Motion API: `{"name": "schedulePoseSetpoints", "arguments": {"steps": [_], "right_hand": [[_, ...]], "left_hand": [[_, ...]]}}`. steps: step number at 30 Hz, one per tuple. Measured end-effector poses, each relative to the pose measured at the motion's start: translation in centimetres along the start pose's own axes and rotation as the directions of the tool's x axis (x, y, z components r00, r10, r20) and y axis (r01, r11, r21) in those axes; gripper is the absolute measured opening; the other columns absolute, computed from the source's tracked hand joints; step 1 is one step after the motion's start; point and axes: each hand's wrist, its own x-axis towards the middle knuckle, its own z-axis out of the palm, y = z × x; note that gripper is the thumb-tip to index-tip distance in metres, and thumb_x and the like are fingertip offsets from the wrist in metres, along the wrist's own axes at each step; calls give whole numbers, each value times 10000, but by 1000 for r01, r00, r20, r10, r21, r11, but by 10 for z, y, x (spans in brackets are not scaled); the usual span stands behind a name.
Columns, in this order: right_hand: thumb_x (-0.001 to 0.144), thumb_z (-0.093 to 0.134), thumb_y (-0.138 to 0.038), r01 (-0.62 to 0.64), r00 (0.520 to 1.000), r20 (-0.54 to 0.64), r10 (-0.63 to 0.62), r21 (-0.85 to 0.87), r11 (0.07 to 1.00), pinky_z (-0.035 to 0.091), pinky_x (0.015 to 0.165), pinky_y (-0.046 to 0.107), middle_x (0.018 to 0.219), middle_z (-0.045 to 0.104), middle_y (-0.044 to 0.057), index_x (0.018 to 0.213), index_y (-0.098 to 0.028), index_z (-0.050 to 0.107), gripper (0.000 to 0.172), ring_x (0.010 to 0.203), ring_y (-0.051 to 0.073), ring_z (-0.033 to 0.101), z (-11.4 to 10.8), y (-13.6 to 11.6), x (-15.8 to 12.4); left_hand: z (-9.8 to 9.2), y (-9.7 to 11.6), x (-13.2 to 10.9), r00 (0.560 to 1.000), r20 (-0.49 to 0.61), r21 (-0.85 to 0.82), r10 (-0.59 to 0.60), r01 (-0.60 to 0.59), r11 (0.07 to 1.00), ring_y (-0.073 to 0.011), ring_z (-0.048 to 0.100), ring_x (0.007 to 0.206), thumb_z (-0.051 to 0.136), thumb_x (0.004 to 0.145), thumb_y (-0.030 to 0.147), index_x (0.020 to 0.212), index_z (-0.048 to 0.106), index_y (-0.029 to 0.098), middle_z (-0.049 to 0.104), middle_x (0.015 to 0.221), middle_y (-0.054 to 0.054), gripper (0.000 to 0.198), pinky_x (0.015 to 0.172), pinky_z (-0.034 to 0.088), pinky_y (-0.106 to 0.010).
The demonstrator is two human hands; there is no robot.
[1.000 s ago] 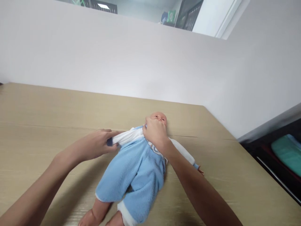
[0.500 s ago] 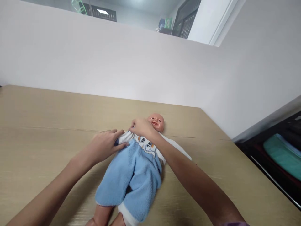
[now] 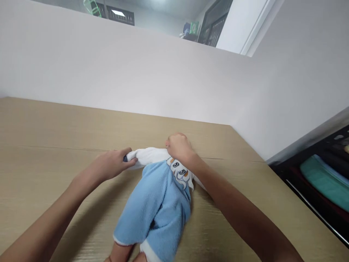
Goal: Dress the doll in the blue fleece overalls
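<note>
A baby doll lies on its back on the wooden table [image 3: 54, 123], dressed in a light blue fleece romper [image 3: 158, 207] with white sleeves and an elephant print. My left hand [image 3: 113, 165] is closed on the end of the romper's white sleeve [image 3: 148, 155], which is stretched out to the left. My right hand [image 3: 178, 147] is closed on the garment at the doll's neck and covers the head completely. The doll's bare legs [image 3: 120, 253] poke out at the bottom edge.
A plain white wall stands behind the table. The table's right edge runs diagonally. Beyond it sits a dark shelf unit [image 3: 313, 174] with a teal folded cloth [image 3: 325, 180] inside.
My left hand moved left and pulled the white sleeve out straight. My right hand shifted up over the doll's head, which now is hidden.
</note>
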Motion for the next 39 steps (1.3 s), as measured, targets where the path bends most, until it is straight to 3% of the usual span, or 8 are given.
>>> {"name": "schedulePoseSetpoints", "arguments": {"steps": [3, 10, 14, 18, 21, 27, 35, 39], "right_hand": [[1047, 532, -210, 4, 998, -64, 3, 115, 993, 534, 972, 385, 1168, 799, 195, 1073, -129, 773, 256, 1133, 305, 742, 7, 8, -20], [1049, 573, -480, 14, 997, -79, 25, 456, 890, 504, 812, 314, 1022, 794, 18, 1225, -261, 661, 295, 987, 225, 739, 35, 36, -66], [982, 653, -545, -24, 999, 49, -22, 766, 643, 447, 676, 302, 780, 637, -45, 1204, -242, 647, 375, 721, 187, 619, 54, 60, -106], [1002, 622, -548, 43, 965, 96, -243, 858, 512, 481, 832, 335, 910, 655, 11, 892, -217, 672, 352, 900, 217, 608, 60, 77, -137], [992, 666, -505, 74, 971, 46, -235, 875, 478, 452, 957, 358, 976, 627, 10, 914, -228, 652, 288, 996, 226, 575, 65, 86, -148], [972, 710, -523, -105, 952, 138, -274, 986, 132, 444, 761, 300, 899, 514, -22, 986, -245, 546, 323, 845, 177, 514, 97, 97, -160], [1006, 659, -410, 19, 998, 16, -63, 854, 519, 457, 783, 342, 913, 600, -2, 1044, -240, 647, 175, 852, 198, 576, 90, 106, -178], [1037, 608, -397, 36, 998, 6, -70, 809, 587, 474, 812, 359, 949, 655, 8, 1017, -263, 663, 147, 871, 205, 608, 84, 119, -194]], "left_hand": [[5, -8, 7, 1000, 12, -27, 16, -15, 1000, -381, 730, 907, 378, 974, 705, 1087, 640, 250, 783, 977, -131, 538, 713, 417, -384], [12, -19, 10, 996, 46, -31, 74, -73, 997, -398, 732, 960, 384, 957, 791, 1155, 689, 226, 781, 1059, -161, 672, 785, 481, -420], [20, -24, 15, 995, 40, -47, 94, -92, 995, -412, 719, 1094, 414, 944, 798, 1366, 677, 210, 720, 1220, -195, 770, 934, 511, -464], [29, -28, 18, 994, 77, -58, 78, -74, 996, -414, 707, 1135, 415, 947, 819, 1441, 641, 207, 697, 1278, -207, 819, 982, 512, -485], [32, -28, 20, 993, 99, -68, 66, -60, 996, -416, 697, 1164, 410, 943, 828, 1446, 640, 205, 695, 1300, -209, 833, 1001, 509, -492], [31, -29, 21, 985, 158, -66, 67, -57, 996, -416, 677, 1184, 381, 940, 826, 1459, 611, 182, 691, 1267, -212, 859, 1036, 485, -511], [40, -36, 22, 998, 29, -20, 64, -64, 998, -470, 635, 1230, 442, 906, 804, 1264, 664, 161, 706, 1274, -221, 769, 1047, 488, -563], [29, -5, 6, 965, -181, -27, 188, -196, 980, -448, 553, 1282, 432, 972, 767, 1271, 627, 196, 639, 1366, -191, 673, 1099, 445, -600]]}}
